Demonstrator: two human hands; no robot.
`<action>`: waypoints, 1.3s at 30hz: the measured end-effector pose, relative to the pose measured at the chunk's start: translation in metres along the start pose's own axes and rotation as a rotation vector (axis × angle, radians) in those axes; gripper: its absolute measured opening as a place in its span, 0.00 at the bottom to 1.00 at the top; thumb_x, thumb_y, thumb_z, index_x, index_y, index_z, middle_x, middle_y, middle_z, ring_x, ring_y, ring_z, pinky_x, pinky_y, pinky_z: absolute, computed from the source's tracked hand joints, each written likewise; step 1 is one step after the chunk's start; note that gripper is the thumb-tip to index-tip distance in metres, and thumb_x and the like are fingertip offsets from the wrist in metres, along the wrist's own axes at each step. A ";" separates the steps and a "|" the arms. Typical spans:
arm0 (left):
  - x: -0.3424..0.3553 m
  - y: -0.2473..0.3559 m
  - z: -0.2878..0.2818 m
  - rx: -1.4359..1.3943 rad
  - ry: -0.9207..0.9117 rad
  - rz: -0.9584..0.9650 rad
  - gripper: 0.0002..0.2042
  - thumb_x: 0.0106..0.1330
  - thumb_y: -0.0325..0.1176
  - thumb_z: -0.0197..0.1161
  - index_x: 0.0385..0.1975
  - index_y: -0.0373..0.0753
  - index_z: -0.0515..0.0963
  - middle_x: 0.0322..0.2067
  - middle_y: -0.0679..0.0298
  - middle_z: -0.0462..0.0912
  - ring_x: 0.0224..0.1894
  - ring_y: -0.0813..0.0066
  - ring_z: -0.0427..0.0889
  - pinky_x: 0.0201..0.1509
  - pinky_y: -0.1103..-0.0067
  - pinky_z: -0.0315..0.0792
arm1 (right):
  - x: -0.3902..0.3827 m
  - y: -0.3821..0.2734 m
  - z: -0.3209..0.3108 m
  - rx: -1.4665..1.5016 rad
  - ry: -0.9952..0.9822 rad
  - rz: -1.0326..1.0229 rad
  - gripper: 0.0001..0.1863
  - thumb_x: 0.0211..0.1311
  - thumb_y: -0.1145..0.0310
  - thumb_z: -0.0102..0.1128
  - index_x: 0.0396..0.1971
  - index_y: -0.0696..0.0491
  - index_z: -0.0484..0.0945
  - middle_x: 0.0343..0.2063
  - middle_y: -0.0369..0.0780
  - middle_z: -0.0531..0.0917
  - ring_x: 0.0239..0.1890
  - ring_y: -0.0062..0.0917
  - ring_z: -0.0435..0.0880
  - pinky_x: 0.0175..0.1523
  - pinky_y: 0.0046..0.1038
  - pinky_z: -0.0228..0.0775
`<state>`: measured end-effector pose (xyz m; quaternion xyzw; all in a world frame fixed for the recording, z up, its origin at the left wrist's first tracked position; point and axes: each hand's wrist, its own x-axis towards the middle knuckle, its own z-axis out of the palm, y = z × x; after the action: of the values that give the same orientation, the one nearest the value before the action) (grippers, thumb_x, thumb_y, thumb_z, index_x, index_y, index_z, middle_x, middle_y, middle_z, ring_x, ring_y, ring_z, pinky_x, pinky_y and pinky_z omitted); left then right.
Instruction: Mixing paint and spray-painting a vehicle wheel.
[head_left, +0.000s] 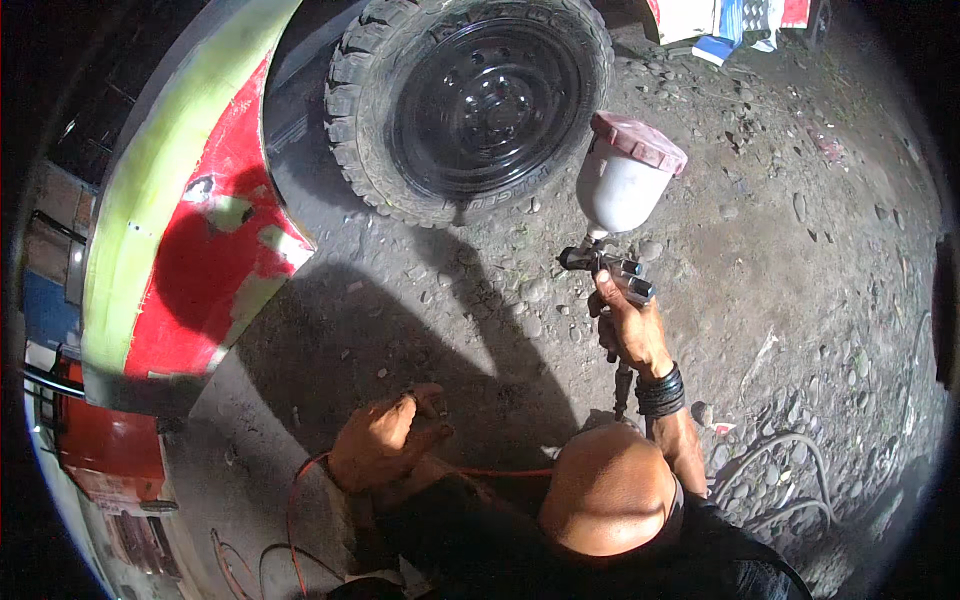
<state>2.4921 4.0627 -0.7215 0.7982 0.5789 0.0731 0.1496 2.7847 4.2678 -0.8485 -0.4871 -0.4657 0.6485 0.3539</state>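
My right hand (636,332) is wrapped round a spray gun (600,262), held up over the gravel with dark bands at the wrist. On top of the gun sits a white paint cup (622,188) with a stained pink lid, tilted a little to the right. My left hand (385,440) is low and left of my bare knee (610,490), its fingers curled in; whatever they hold, if anything, cannot be made out. Left of the hands curves a vehicle body panel (225,215), patched in red, yellow-green and white. Neither hand touches it.
A black-rimmed wheel with a knobby tyre (362,165) stands beyond my hands. An orange hose (500,471) runs behind my knee, and a grey hose (800,445) loops at the right. Stony ground (740,270) spreads to the right; a red part (110,440) is at the lower left.
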 end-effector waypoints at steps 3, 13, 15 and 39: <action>-0.002 -0.001 0.001 -0.073 -0.044 -0.121 0.25 0.72 0.48 0.64 0.56 0.31 0.76 0.36 0.47 0.86 0.38 0.47 0.87 0.41 0.61 0.81 | 0.005 -0.001 -0.002 -0.046 0.101 -0.070 0.24 0.72 0.46 0.60 0.35 0.56 0.83 0.19 0.31 0.76 0.20 0.16 0.70 0.27 0.26 0.62; 0.003 0.006 -0.003 -0.016 -0.010 -0.104 0.24 0.73 0.48 0.61 0.57 0.34 0.76 0.41 0.48 0.87 0.41 0.46 0.88 0.43 0.58 0.81 | 0.005 -0.006 0.003 -0.200 0.129 -0.201 0.24 0.72 0.47 0.61 0.37 0.58 0.82 0.21 0.33 0.77 0.23 0.19 0.71 0.31 0.26 0.65; 0.006 0.011 -0.005 -0.070 0.004 -0.136 0.23 0.73 0.48 0.61 0.57 0.34 0.76 0.41 0.48 0.87 0.42 0.46 0.88 0.44 0.58 0.81 | -0.001 -0.017 0.020 -0.102 0.061 -0.225 0.24 0.70 0.45 0.64 0.40 0.56 0.82 0.21 0.31 0.78 0.21 0.16 0.71 0.27 0.24 0.62; -0.008 0.004 0.003 -0.019 -0.049 -0.148 0.26 0.75 0.53 0.57 0.58 0.33 0.76 0.44 0.50 0.86 0.43 0.49 0.88 0.45 0.61 0.82 | 0.004 -0.019 0.017 -0.199 0.089 -0.418 0.22 0.71 0.49 0.63 0.29 0.53 0.79 0.19 0.30 0.76 0.17 0.12 0.69 0.23 0.20 0.58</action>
<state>2.4944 4.0530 -0.7228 0.7534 0.6318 0.0477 0.1761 2.7669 4.2735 -0.8299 -0.4405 -0.6023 0.4899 0.4508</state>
